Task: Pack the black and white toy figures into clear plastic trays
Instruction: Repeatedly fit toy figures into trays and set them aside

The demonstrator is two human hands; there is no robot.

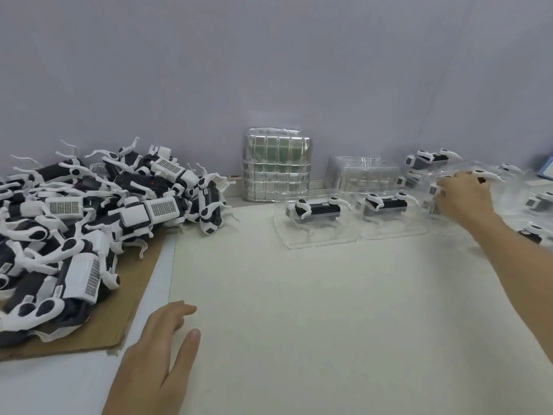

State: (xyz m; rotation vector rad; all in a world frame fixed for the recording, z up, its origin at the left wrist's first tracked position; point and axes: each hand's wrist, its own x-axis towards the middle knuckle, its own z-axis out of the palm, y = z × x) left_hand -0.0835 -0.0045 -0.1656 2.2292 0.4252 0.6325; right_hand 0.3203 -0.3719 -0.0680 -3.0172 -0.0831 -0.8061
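- L hand (161,348) flat on tabletop (299,310), fingers relaxed, holding nothing.
- Figure pile (89,211) lies up-left of it on cardboard (89,333); L hand is nearer.
- R hand (463,199) far right, fingers curled over a blurred filled tray (508,187).
- Two packed trays (317,211) between, long axes left-right; grey wall (269,55) behind.

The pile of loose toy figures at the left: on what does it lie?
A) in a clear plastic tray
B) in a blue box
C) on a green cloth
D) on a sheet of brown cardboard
D: the pile of toy figures rests on the brown cardboard, whose bare edge shows in front of it.
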